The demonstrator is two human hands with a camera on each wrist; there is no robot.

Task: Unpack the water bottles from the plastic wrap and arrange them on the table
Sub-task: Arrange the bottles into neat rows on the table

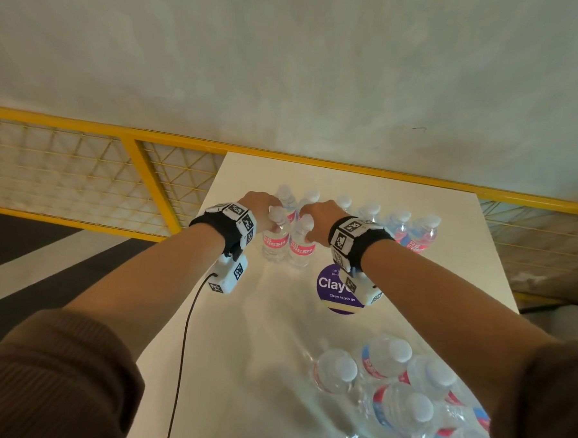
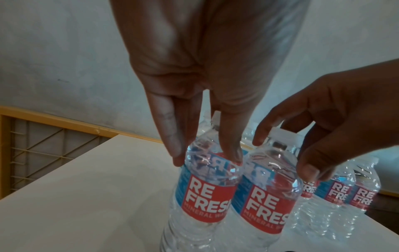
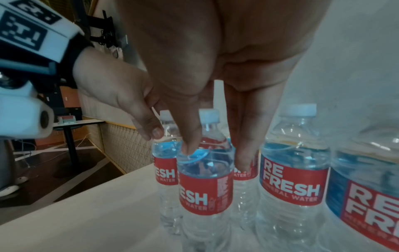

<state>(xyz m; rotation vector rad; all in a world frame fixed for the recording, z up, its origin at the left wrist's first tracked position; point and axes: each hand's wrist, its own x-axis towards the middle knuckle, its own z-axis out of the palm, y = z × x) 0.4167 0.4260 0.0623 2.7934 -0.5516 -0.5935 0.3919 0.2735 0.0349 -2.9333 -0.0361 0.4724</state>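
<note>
Wrapped bottles [image 1: 402, 392] were seen nearest, not yet unpacked in the plastic wrap [image 1: 307, 360]; farther along the bench [image 1: 242, 317] a row stood arranged — two Refresh bottles were gripped upright, one by each of the hands, left hand [image 1: 260, 205] and right hand [image 1: 321, 220].

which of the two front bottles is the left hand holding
The clear red-labelled water bottle on the left of the front pair; the left hand grips its shoulder.
</note>
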